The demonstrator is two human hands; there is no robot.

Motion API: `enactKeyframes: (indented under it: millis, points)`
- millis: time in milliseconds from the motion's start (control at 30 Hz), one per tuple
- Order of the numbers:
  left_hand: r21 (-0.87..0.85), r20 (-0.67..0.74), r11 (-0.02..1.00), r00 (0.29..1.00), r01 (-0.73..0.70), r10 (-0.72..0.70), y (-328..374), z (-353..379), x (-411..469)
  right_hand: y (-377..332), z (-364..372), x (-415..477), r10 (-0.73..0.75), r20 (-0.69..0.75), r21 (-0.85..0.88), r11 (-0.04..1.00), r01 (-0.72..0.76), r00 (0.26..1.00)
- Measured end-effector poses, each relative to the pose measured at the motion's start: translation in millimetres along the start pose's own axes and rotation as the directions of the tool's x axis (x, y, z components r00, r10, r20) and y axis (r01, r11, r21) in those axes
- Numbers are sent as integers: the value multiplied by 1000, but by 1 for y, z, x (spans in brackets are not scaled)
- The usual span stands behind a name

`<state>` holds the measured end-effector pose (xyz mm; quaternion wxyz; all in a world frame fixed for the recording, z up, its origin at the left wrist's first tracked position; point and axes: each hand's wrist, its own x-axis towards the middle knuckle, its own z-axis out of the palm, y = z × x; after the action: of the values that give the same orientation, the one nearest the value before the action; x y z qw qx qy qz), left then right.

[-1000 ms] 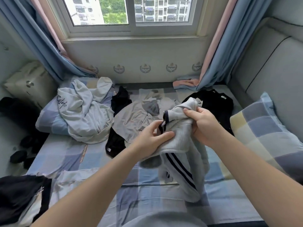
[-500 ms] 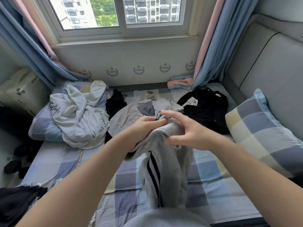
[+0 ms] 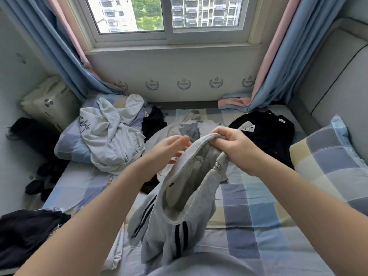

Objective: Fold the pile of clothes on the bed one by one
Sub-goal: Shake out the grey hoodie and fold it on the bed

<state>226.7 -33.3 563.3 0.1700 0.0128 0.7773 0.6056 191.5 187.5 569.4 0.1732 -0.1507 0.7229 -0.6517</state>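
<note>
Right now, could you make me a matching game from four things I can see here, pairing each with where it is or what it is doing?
Things:
1. grey striped garment
2. black shirt
3. pale sweatshirt
4. left hand

Places or states:
A. heaped on a pillow at the left
B. held up by the right hand
C. empty, fingers loose
D. spread flat near the right curtain

Pairs: 1-B, 2-D, 3-A, 4-C.
</note>
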Motion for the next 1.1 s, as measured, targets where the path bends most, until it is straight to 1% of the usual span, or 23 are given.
enactKeyframes:
  millis: [67,100,167,233,267,300,333,367,400,467,500,533,567,600,633,667,733,767,833,867,933,1000,1100]
  points:
    - [142,16,990,1000,-18,16,-4,4,-5,0,-1,3,34,-48,54,998,-32,998]
    - [212,-10,977,1000,-10,12,-9,9,-6,0,-2,5,45,-81,57,998,-40,996]
    - [359,-144,932,990,46,6,-22,21,-3,0,-4,8,49,-167,56,998,-40,985]
    - [507,-286,837,956,208,-64,-34,25,1,3,-9,12,44,-288,43,999,-33,957]
    - [552,-325,779,937,298,-128,-38,24,2,5,-13,14,38,-339,23,999,-32,940]
    - [570,-334,736,922,364,-197,-41,21,4,7,-17,14,27,-375,-11,999,-33,927]
    - [543,-325,742,913,393,-245,-43,17,5,10,-21,13,16,-389,-46,998,-37,921]
    - [473,-314,791,913,389,-261,-43,14,7,12,-26,10,10,-392,-82,996,-46,920]
    - [376,-316,857,918,351,-238,-42,12,9,16,-32,7,12,-390,-120,991,-64,921]
    - [204,-370,958,922,203,-117,-31,11,12,26,-46,1,43,-371,-260,954,-148,928]
    - [149,-388,981,920,121,-55,-23,12,14,31,-53,-2,87,-342,-375,900,-221,936]
    - [125,-390,991,921,52,1,-15,14,15,34,-55,-5,148,-311,-491,821,-292,939]
    - [131,-374,991,926,-5,54,-8,18,16,36,-53,-9,205,-271,-580,745,-329,941]
    - [151,-346,987,933,-52,103,-2,22,17,37,-49,-11,229,-224,-638,701,-320,947]
    - [171,-316,981,938,-93,144,3,28,18,38,-41,-11,194,-178,-652,712,-263,965]
    - [186,-292,974,940,-126,177,9,32,19,38,-31,-10,129,-148,-627,754,-194,980]
    - [204,-261,961,936,-187,237,21,36,19,38,-12,-7,-6,-165,-592,800,-94,986]
    - [207,-252,956,933,-208,258,26,35,19,40,-7,-4,-41,-201,-609,788,-92,979]
    - [228,-259,950,928,-212,269,31,24,19,38,-6,1,-25,-259,-677,718,-163,966]
    - [264,-270,944,924,-198,269,31,14,18,37,-9,2,-12,-258,-681,712,-173,966]
    - [424,-281,892,914,-156,293,27,-8,16,37,-17,2,19,-217,-596,789,-148,976]
    - [597,-270,797,912,-93,309,21,-30,11,27,-19,0,24,-150,-460,883,-91,988]
    - [788,-191,615,953,8,233,7,-45,6,9,-15,-1,-22,-96,-337,941,-12,995]
